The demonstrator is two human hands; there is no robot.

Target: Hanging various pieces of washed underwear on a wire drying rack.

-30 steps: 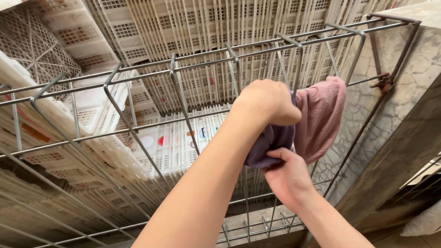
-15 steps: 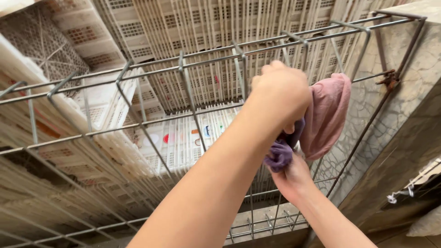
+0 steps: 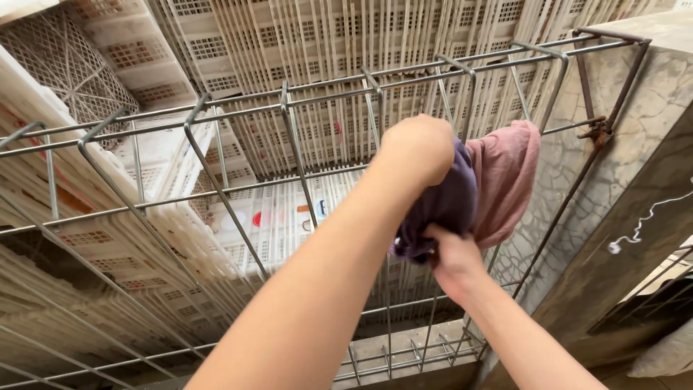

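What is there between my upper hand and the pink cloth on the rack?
In the head view, the purple cloth lies between the left hand and the pink cloth. The right hand grips the purple cloth's lower end.

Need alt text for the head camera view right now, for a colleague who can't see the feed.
Both hands grip a purple cloth at a metal wire rack: the left hand holds its top, the right hand its lower edge. A pink cloth hangs on the rack just beyond it, beside a cracked concrete wall; stacked pale plastic crates lie behind.
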